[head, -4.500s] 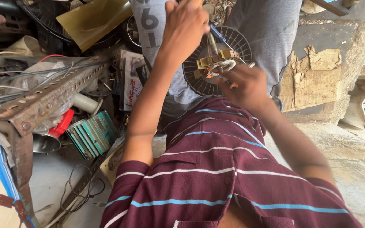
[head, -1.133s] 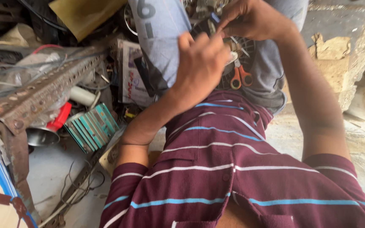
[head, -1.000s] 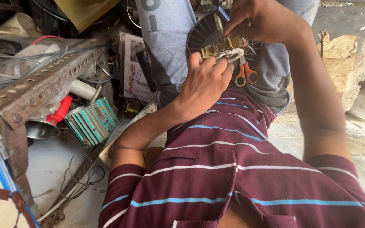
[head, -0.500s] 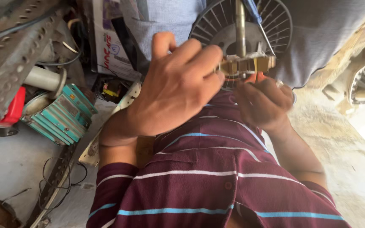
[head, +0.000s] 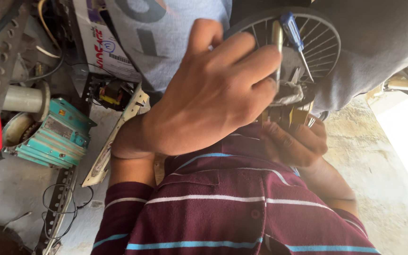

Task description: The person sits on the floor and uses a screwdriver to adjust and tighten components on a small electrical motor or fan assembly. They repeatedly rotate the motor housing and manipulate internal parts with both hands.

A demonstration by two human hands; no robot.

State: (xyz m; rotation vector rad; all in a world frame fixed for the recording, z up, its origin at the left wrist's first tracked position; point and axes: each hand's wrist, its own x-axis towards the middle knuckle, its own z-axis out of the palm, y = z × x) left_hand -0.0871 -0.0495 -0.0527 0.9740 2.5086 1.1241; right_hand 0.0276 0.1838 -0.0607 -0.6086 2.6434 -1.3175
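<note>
Left hand: the left hand (head: pixel 213 97) lies knuckles-up over the front of the round finned motor part (head: pixel 308 45), fingers curled together, fingertips touching a pale upright shaft (head: pixel 276 40); the palm side is hidden, so whether it is clamped on anything cannot be told.
Right hand: the right hand (head: pixel 296 141) sits below the motor part, fingers closed around brass-coloured pieces (head: pixel 298 115) at its lower edge.
Work piece: the finned motor part rests against grey trousers (head: pixel 378 52) of a seated person, at the top of the view, right of centre.
Screwdriver: a blue-handled screwdriver (head: pixel 293 33) lies slanted across the fins, tip pointing down toward the brass-coloured pieces.
Obstructions: the left hand covers most of the motor part's left half; a maroon striped shirt (head: pixel 232 208) fills the lower centre and hides the floor beneath.
Surroundings, left: a teal finned block (head: pixel 55 141) lies near the left edge of the floor, a white cylinder (head: pixel 24 99) just above it, a small black-and-yellow coil (head: pixel 112 92) to its right, and a perforated metal strip (head: pixel 60 208) with loose black wire below.
Surface: bare grey concrete floor (head: pixel 5 189), dusty; rougher, sunlit concrete at the right edge.
</note>
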